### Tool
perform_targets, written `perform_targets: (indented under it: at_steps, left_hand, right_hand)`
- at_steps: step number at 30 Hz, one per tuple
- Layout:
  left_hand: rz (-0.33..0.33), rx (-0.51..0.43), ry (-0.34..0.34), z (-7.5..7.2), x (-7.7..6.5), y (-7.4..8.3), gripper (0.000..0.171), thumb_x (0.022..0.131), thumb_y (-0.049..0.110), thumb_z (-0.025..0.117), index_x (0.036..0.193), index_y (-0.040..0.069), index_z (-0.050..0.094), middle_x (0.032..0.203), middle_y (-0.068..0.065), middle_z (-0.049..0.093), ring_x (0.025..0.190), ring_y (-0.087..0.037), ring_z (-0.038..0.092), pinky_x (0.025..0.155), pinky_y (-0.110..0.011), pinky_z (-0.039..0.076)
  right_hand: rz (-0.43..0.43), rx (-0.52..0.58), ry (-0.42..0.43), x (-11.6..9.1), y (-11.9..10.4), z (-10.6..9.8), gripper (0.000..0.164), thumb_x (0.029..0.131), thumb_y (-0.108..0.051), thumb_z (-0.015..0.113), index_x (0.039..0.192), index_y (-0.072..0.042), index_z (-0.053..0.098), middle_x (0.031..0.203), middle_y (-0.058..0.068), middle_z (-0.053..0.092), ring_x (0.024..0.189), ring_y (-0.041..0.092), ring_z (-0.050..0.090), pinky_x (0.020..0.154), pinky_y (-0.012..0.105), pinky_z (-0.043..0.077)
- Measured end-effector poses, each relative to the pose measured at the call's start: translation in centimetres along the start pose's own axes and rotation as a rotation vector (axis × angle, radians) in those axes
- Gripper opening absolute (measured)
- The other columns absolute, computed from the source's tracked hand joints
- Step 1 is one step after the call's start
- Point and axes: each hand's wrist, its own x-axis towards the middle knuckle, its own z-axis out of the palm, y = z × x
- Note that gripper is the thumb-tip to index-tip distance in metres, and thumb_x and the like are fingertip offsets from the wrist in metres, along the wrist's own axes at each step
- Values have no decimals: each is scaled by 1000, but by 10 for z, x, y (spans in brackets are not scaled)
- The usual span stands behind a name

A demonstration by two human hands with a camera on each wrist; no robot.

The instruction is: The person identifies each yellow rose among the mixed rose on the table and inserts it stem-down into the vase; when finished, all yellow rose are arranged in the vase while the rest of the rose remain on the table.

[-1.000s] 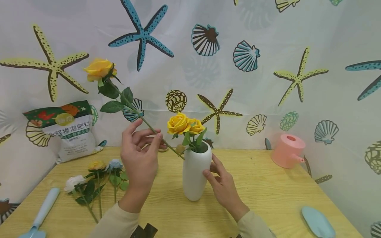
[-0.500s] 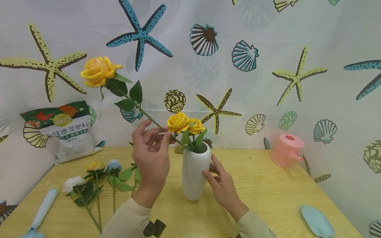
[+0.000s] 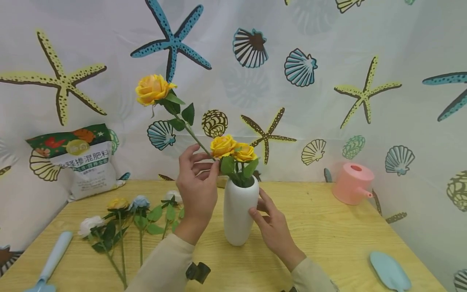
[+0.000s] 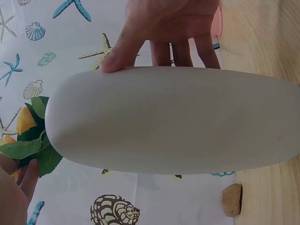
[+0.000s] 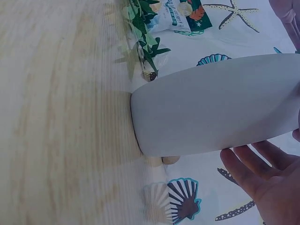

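Note:
A white vase [image 3: 238, 213] stands upright on the table with two yellow roses [image 3: 233, 150] in its mouth. My right hand [image 3: 273, 227] holds the vase's right side, thumb in front and fingers behind. Above and left of the vase, my left hand [image 3: 198, 186] pinches the stem of another yellow rose [image 3: 155, 90] between thumb and fingers. That rose slants, its bloom up to the left. Its lower stem passes behind the leaves at the vase mouth, so its end is hidden. In the right wrist view, fingertips [image 5: 229, 157] touch the vase wall.
Left on the table lie a white rose [image 3: 91, 224], a yellow rose [image 3: 118, 204], a blue rose [image 3: 140, 202] and another white flower [image 3: 173, 196]. A fertilizer bag [image 3: 89, 166], a light-blue trowel [image 3: 54, 257], a pink watering can [image 3: 353, 184] and a light-blue scoop-like piece [image 3: 389, 271] surround them.
My left hand has moved right with the yellow rose, bringing its stem closer to the vase mouth. The right hand and vase have stayed nearly still.

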Motion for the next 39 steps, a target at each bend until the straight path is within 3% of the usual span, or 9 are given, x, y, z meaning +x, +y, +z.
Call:
perform_targets:
  at_steps: [5,12,17,21,26,31,34,39]
  left_hand:
    - [-28,-8,-37,6,-3,-6,49,88,-8,71,132,-3,51,114,-19,60,85,-28,71,78,-26,61]
    - [-75,61,-149,8,-5,-7,43,87,-6,72,127,-3,55,100,-18,66,88,-27,71,83,-35,61]
    - [-96,74,-173,6,-5,-10,31,89,-1,71,118,-5,61,96,-18,69,85,-27,71,81,-34,61]
    - [-147,24,-165,4,-4,-11,23,92,3,71,113,-6,64,94,-19,70,82,-25,70,76,-24,59]
    - [-268,-145,-114,2,0,-10,22,93,6,71,109,-5,62,93,-18,68,71,-17,70,69,-21,59]
    - [-239,-261,-74,2,3,-7,24,92,4,72,111,-5,60,93,-18,67,68,-15,68,67,-23,60]
    - [-233,-247,-107,2,3,-5,25,92,4,72,112,-4,62,94,-17,66,70,-12,67,68,-22,60]
    - [-281,-155,-181,2,-1,-7,25,90,5,74,114,-1,67,95,-16,68,77,-9,65,69,-22,58]
  right_hand:
    - [-4,2,3,0,1,0,62,102,-23,61,157,-16,35,139,18,62,123,33,63,91,30,58]
    - [-11,-9,11,0,2,1,62,101,-23,62,157,-17,35,139,17,62,122,33,63,91,32,59]
    - [-17,-14,12,1,1,0,62,101,-23,61,157,-18,35,139,17,62,122,33,63,91,33,59]
    - [-17,-18,12,2,1,-1,62,102,-23,61,157,-17,34,139,18,62,123,33,63,92,35,59]
    - [3,-17,7,1,1,0,62,102,-25,61,157,-18,34,140,17,61,124,32,63,93,38,59]
    - [3,-17,7,0,2,1,62,102,-25,61,157,-18,34,140,16,61,123,32,63,92,36,59]
    - [-6,-24,10,0,2,1,62,102,-26,61,157,-17,34,140,17,61,123,33,63,92,36,59]
    - [4,-17,12,0,1,1,62,102,-26,61,158,-20,35,139,15,62,123,31,64,92,37,59]
